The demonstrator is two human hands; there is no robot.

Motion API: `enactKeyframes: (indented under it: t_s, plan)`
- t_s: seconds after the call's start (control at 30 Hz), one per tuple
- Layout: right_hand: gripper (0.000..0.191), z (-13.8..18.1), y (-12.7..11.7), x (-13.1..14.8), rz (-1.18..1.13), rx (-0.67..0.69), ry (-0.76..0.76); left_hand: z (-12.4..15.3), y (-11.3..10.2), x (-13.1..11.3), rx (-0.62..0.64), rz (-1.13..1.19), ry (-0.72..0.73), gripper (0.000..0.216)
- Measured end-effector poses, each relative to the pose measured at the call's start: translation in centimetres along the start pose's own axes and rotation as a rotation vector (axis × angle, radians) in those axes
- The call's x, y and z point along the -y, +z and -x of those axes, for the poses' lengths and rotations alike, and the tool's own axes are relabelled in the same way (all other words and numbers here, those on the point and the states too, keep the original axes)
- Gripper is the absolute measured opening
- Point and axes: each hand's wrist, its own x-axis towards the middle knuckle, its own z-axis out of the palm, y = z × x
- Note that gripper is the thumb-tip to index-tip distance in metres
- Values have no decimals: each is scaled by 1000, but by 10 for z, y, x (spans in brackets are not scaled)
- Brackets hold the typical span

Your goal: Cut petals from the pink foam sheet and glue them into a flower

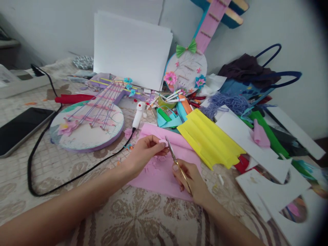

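My left hand (151, 150) pinches a small piece of pink crepe paper (163, 141) between thumb and fingertips. In my right hand (189, 177) is a pair of scissors (176, 161) with gold handles, its blades pointing up and away from me beside that piece. Whether the blades touch the paper I cannot tell. Beneath both hands a sheet of pink crepe paper (184, 157) lies on the patterned tablecloth, its far edge rolled. Several small pink cuttings (152, 164) rest on the sheet.
A white glue gun (138, 115) with a black cord lies behind my left hand. To the left are a decorated toy guitar (89, 126) and a phone (24, 128). Yellow crepe paper (210, 140), purple yarn (228, 104) and white card scraps (271, 188) crowd the right.
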Motion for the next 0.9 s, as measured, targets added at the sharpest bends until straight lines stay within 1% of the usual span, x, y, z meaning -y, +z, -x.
enactKeyframes:
  t_s: [0.6, 0.9]
  plan:
    - [36, -2, -2, -3, 47, -10, -16, 0, 1, -2, -9, 14, -5, 17]
    - [34, -2, -4, 0, 64, -16, -23, -2, -5, -1, 57, -12, 18, 17]
